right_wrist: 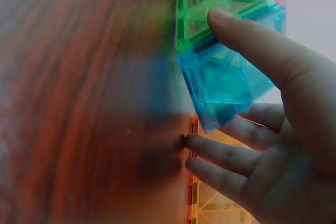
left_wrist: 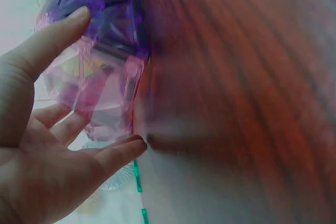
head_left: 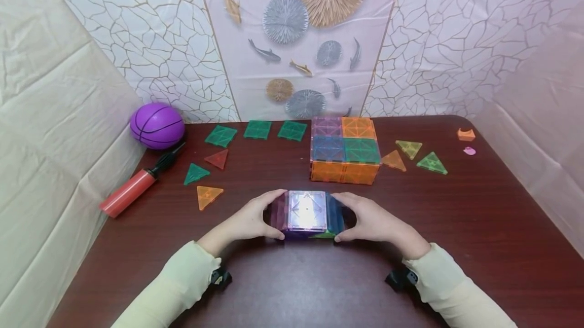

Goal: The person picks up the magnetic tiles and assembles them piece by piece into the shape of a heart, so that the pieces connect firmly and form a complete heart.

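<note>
A small box built of magnetic tiles sits on the table in front of the person, its pale top tile shining with glare. The left hand grips its left end, thumb on the near purple tile and fingers round the far side, beside a pink tile. At the right end the right hand holds it likewise, its thumb against a green tile next to a blue tile. The fingertips on the far side are partly hidden.
Behind stands a larger tile box. Green square tiles and triangular tiles lie left; more triangles lie right. A purple ball and red hand pump are at the left edge, an orange piece far right.
</note>
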A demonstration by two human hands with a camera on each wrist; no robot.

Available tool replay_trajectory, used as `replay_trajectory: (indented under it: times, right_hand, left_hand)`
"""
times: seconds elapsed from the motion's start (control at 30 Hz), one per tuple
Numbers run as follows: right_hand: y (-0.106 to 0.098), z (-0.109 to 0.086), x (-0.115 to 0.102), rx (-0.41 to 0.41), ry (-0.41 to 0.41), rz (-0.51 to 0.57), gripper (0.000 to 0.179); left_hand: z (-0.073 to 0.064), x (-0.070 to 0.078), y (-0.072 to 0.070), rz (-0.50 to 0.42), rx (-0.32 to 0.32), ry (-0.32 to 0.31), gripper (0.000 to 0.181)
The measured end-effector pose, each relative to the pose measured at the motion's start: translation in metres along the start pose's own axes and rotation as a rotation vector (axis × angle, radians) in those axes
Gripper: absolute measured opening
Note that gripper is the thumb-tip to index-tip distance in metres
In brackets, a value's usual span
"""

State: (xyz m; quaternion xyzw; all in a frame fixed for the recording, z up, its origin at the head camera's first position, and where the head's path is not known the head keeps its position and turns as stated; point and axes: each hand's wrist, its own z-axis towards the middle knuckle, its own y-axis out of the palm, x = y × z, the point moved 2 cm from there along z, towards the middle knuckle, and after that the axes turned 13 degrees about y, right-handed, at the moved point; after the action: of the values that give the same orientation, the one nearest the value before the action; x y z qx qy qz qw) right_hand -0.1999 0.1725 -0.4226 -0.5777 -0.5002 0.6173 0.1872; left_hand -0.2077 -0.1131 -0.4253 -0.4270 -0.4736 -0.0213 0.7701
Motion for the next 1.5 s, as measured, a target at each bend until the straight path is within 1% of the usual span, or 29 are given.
replay_trajectory:
  times: [0.07, 0.17, 0.23, 0.3, 0.47, 0.57, 0.67, 0.77, 0.83, 0.9, 0.97, 1.07, 1.2, 1.37, 1.5]
  right_hand:
    - [-0.001, 0.000, -0.001, 0.015, 0.000, 0.032, 0.093]
    - [-0.001, 0.000, -0.002, 0.012, 0.007, 0.100, 0.091]
    - [-0.001, 0.000, -0.002, -0.003, 0.017, 0.156, 0.092]
    - [0.000, -0.001, -0.002, -0.018, 0.027, 0.197, 0.093]
    - [0.001, -0.001, -0.002, -0.040, 0.061, 0.243, 0.095]
    - [0.001, -0.001, -0.002, -0.058, 0.081, 0.268, 0.096]
    - [0.000, -0.002, -0.002, -0.087, 0.099, 0.305, 0.097]
    - [-0.002, -0.004, -0.002, -0.115, 0.117, 0.337, 0.095]
    - [-0.003, -0.005, -0.002, -0.131, 0.134, 0.359, 0.092]
    - [-0.004, -0.006, -0.003, -0.139, 0.157, 0.375, 0.088]
    - [-0.004, -0.007, -0.005, -0.141, 0.190, 0.398, 0.082]
    - [-0.004, -0.008, -0.011, -0.112, 0.232, 0.426, 0.075]
    - [-0.002, -0.009, -0.016, -0.043, 0.262, 0.435, 0.070]
    - [0.000, -0.013, -0.020, 0.028, 0.271, 0.436, 0.068]
    - [0.000, -0.017, -0.023, 0.074, 0.263, 0.456, 0.067]
  left_hand:
    - [0.000, 0.001, 0.001, 0.006, 0.015, 0.009, 0.095]
    - [0.001, 0.002, 0.002, -0.045, 0.036, 0.007, 0.095]
    - [0.001, 0.004, 0.002, -0.094, 0.047, -0.011, 0.096]
    - [0.001, 0.006, 0.002, -0.109, 0.053, -0.028, 0.096]
    - [0.000, 0.008, 0.002, -0.077, 0.045, -0.056, 0.097]
    - [0.000, 0.010, 0.002, -0.095, 0.033, -0.064, 0.098]
    - [0.000, 0.011, 0.002, -0.153, 0.021, -0.083, 0.099]
    - [0.000, 0.012, 0.001, -0.200, 0.021, -0.109, 0.096]
    - [0.000, 0.012, 0.001, -0.222, 0.037, -0.130, 0.089]
    - [0.000, 0.012, 0.002, -0.227, 0.066, -0.170, 0.081]
    - [0.000, 0.013, 0.003, -0.238, 0.108, -0.222, 0.079]
    - [-0.001, 0.015, 0.006, -0.271, 0.180, -0.321, 0.085]
    - [0.000, 0.019, 0.007, -0.293, 0.238, -0.387, 0.093]
    - [0.000, 0.022, 0.007, -0.291, 0.261, -0.407, 0.092]
    - [-0.001, 0.023, 0.006, -0.280, 0.271, -0.390, 0.090]
